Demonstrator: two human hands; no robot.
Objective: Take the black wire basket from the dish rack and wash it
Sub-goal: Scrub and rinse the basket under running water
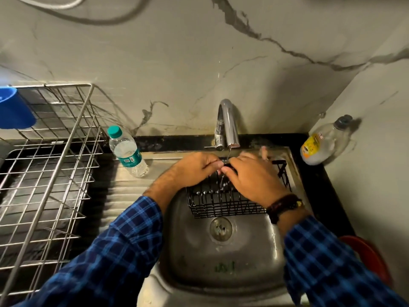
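The black wire basket (223,204) sits in the steel sink (221,258), tilted against the far side under the tap (228,125). A thin stream of water falls from the spout onto it, and white suds cling to its wires. My left hand (194,167) grips the basket's upper rim from the left, fingers curled. My right hand (254,178) lies over the top of the basket, its fingers curled on the same rim right beside the left hand. The basket's upper middle is hidden under both hands.
The steel wire dish rack (51,185) stands on the left counter, with a blue cup (13,107) at its far left corner. A water bottle (128,151) stands between rack and sink. A yellow-labelled bottle (321,142) leans in the right corner. A red object (371,258) is at lower right.
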